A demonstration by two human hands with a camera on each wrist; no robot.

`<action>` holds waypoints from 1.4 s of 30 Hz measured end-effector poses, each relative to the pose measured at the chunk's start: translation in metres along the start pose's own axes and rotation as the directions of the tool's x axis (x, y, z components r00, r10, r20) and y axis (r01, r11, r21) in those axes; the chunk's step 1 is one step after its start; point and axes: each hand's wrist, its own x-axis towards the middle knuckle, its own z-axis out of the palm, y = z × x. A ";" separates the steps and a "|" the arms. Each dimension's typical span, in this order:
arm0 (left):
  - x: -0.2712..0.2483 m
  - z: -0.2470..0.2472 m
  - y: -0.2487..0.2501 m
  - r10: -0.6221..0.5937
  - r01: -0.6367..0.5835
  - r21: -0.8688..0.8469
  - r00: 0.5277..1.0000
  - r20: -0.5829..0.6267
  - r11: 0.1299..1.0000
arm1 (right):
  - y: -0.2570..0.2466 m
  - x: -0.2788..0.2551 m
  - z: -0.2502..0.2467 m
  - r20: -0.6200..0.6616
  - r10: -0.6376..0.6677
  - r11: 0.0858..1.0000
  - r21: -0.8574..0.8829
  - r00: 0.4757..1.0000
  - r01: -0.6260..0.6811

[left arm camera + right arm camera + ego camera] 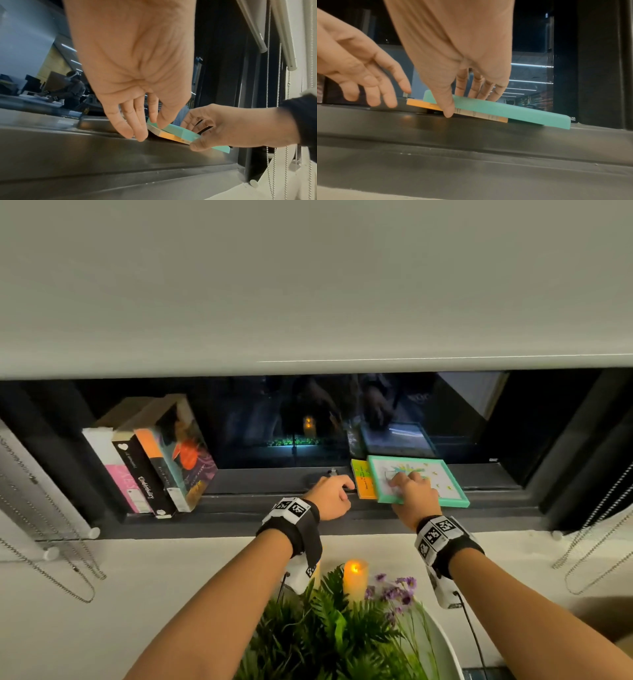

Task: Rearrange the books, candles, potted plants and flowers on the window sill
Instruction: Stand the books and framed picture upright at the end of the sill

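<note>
A teal frame (445, 479) with a white illustrated face lies flat on an orange and yellow book (363, 481) on the dark window sill (257, 508). My right hand (404, 481) grips the frame (513, 112). Its fingers lie on top, and its thumb comes down over the front edge of the orange book (419, 103). My left hand (337, 486) hovers just left of that stack, fingers loose (385, 94) and holding nothing. Several books (154, 467) lean together at the sill's left end.
A lit candle (355, 577), a fern (325, 628) and purple flowers (397, 590) stand below the sill, near my forearms. A lowered roller blind (308, 285) covers most of the window. Bead cords hang at the left (51, 559) and right (589, 542).
</note>
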 end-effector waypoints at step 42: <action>-0.112 -0.158 -0.061 -0.065 0.125 0.011 0.585 -0.809 0.992 | -0.144 -0.043 -0.045 -0.507 -0.609 0.746 -0.105 0.610 0.658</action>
